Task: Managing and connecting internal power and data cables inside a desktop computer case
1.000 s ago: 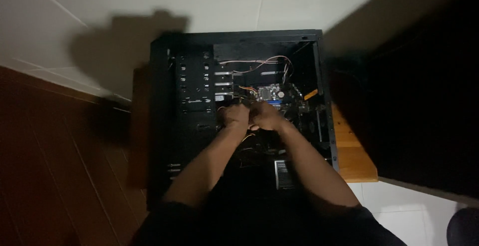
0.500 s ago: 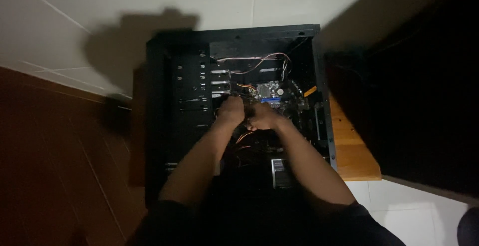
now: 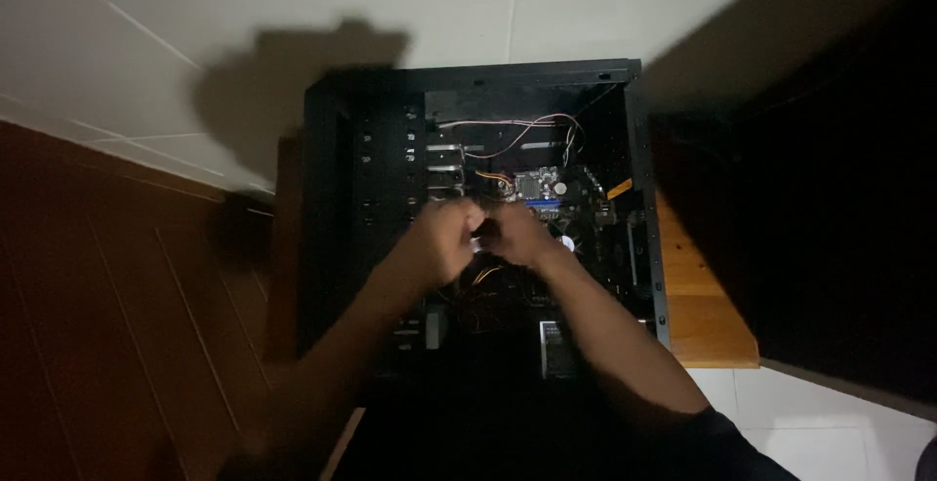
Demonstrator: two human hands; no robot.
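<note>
An open black computer case (image 3: 468,91) is seen lying on its side, its motherboard (image 3: 547,193) exposed. Above the middle of the case, the left hand (image 3: 444,239) and right hand (image 3: 517,235) are brought together, both closed around a small pale part (image 3: 478,244) pinched between them; what it is cannot be told. The part appears to be mid-fitting, so steady, fine alignment is judged necessary. Thin wires (image 3: 527,130) are strung toward the far wall of the case.

both hands close together, left hand (image 3: 447,237) curled, right hand (image 3: 515,235) curled, forearms converging
</note>
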